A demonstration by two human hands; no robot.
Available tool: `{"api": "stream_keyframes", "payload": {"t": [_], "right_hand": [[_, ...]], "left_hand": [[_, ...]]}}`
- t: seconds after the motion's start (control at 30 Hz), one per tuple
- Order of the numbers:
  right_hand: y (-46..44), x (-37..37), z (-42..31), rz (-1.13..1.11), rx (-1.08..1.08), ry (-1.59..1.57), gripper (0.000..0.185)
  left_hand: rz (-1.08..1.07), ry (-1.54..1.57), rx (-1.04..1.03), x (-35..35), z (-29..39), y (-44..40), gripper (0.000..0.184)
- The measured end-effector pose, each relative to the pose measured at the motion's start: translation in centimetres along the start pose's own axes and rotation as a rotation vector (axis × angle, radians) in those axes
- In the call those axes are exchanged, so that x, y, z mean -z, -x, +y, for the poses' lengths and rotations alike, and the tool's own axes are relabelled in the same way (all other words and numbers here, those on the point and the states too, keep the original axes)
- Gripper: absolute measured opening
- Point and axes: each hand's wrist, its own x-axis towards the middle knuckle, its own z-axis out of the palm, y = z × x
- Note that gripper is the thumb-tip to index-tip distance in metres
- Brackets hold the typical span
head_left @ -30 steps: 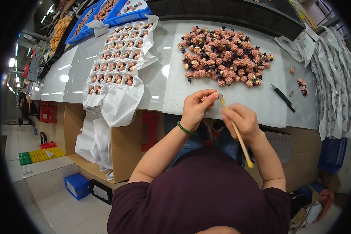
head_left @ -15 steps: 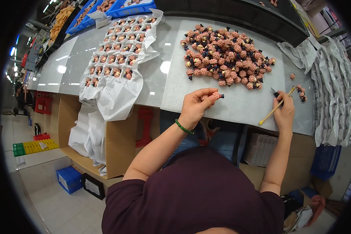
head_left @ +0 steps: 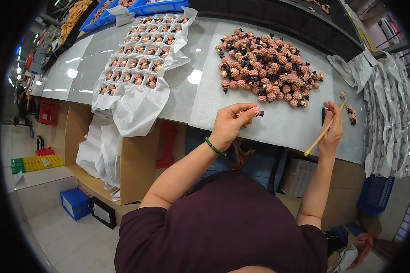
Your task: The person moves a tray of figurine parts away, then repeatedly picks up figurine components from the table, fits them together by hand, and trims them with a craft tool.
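Note:
Between thumb and fingertips, my left hand (head_left: 227, 127) pinches a small pink knobbly figurine (head_left: 257, 112) with a dark blue end pointing right. A thin yellow-handled brush (head_left: 315, 144) runs slantwise through my right hand (head_left: 331, 133), its yellow end toward my body. A dark slim tool (head_left: 324, 113) also shows at that hand's fingers; its full shape is hidden. Beyond both hands lies a heap of similar pink and dark blue figurines (head_left: 273, 68) on a white sheet (head_left: 205, 102). Several loose pieces (head_left: 352, 116) lie right of my right hand.
At the left, a white-lined compartment tray (head_left: 141, 111) holds rows of figurines. Blue bins (head_left: 161, 6) stand behind it. Stacked wrapped trays (head_left: 387, 118) line the right side, and a dark tray (head_left: 312, 20) edges the back. An open cardboard box (head_left: 134, 166) sits below the table.
The camera view has shifted slightly. My right hand has turned, and the dark tool now points more upright. My left hand still pinches the figurine in nearly the same place.

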Motion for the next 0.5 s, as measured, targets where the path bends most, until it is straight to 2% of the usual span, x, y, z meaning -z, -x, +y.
{"api": "stream_keyframes", "payload": {"t": [0.03, 0.13, 0.17, 0.27, 0.5], "right_hand": [[-0.1, 0.1, -0.3, -0.001, -0.001, 0.001, 0.011], [-0.3, 0.8, -0.9, -0.258, 0.047, 0.190, 0.014], [-0.2, 1.0, -0.7, -0.245, 0.036, 0.211, 0.014], [-0.2, 0.8, 0.9, -0.378, 0.194, 0.342, 0.016], [-0.6, 0.8, 1.4, -0.497, 0.158, 0.370, 0.022]], "left_hand": [[-0.010, -0.003, 0.004, 0.1, 0.0, 0.0, 0.021], [-0.014, -0.005, 0.019, 0.2, 0.3, 0.1, 0.022], [-0.006, 0.003, 0.032, 0.1, 0.4, 0.1, 0.022], [-0.028, 0.009, 0.047, -0.1, 0.3, 0.1, 0.023], [0.019, -0.003, 0.012, -0.2, 0.2, 0.0, 0.021]]}}
